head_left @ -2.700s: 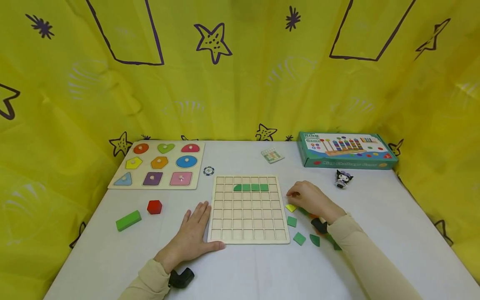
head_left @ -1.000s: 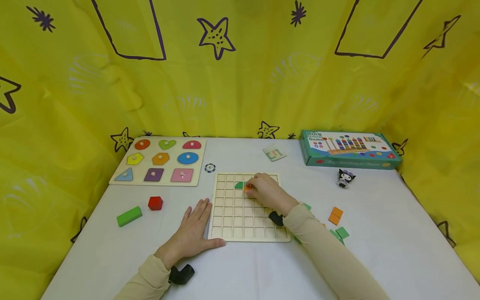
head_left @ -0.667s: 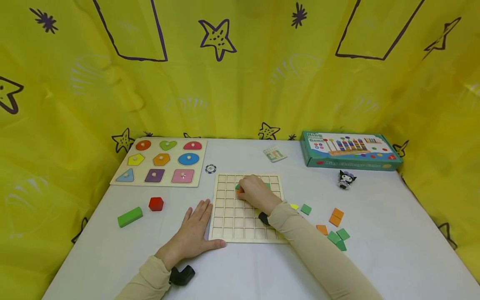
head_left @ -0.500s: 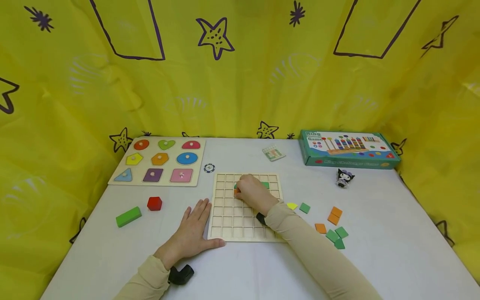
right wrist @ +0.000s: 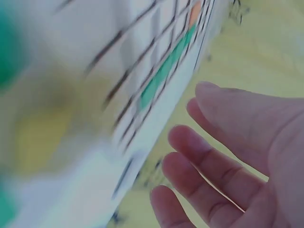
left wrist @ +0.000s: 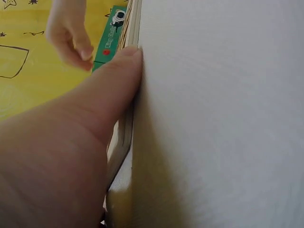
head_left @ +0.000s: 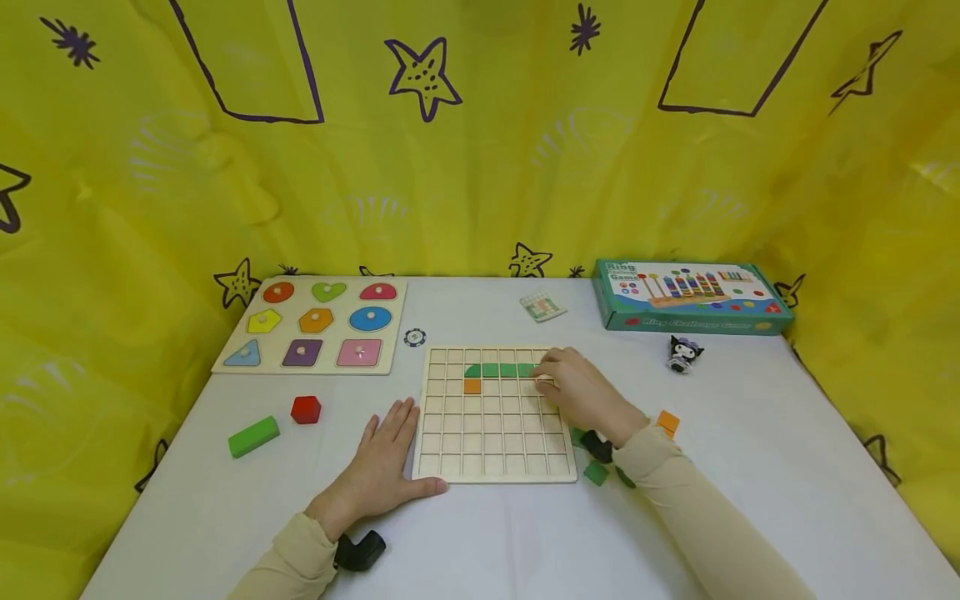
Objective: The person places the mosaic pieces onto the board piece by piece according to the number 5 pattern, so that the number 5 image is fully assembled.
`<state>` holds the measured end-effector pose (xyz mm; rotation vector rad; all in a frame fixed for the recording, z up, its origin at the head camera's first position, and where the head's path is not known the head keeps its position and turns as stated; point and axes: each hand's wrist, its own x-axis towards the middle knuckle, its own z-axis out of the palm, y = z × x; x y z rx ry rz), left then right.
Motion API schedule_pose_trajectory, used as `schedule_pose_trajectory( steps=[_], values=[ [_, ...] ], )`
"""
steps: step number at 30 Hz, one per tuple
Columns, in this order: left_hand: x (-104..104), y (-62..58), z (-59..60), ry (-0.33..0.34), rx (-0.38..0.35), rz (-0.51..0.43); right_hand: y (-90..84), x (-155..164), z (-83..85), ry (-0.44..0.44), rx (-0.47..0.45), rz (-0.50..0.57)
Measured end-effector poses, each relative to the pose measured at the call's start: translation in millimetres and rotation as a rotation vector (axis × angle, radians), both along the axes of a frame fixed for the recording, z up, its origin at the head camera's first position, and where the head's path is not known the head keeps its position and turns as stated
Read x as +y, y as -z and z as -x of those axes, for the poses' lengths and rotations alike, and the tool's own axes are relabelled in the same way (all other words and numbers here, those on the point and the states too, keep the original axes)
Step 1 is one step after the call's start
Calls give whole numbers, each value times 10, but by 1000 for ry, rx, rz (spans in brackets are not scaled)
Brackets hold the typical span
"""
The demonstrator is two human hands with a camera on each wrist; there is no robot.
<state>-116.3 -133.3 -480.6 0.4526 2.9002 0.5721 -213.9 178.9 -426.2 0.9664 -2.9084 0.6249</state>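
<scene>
On my feed, the spread left hand (head_left: 380, 467) grasps nothing, touching the left edge of the pale wooden grid board (head_left: 495, 442). The right hand (head_left: 583, 392), released, hovers over its right side. 1 square orange tile (head_left: 472, 387) sits in a cell, nearside of the green tile row (head_left: 508, 370) at its left end.

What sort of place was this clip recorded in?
Most likely a small tabletop play or filming setup, though the wider room is out of view: a white table closed in by a yellow star-patterned curtain, with toys such as the wooden grid board.
</scene>
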Motion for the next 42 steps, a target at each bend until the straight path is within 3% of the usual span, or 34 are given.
schedule_pose_trajectory(
  steps=[7,14,18,25,37,42],
  values=[
    [-3,3,-4,-4,2,7,-43,900,-105,136,-14,-20],
    [-17,3,-11,-4,1,9,26,1564,-285,273,-140,-32],
    [-29,12,-22,-10,2,8,100,1653,-352,277,-193,-18],
    [-8,16,-26,-6,1,-10,142,1675,-362,282,-183,-21],
    [-9,7,-2,11,14,9,139,1674,-450,435,-184,-58],
    [-6,-3,-6,12,14,15,160,1644,-458,452,-152,-82]
  ],
)
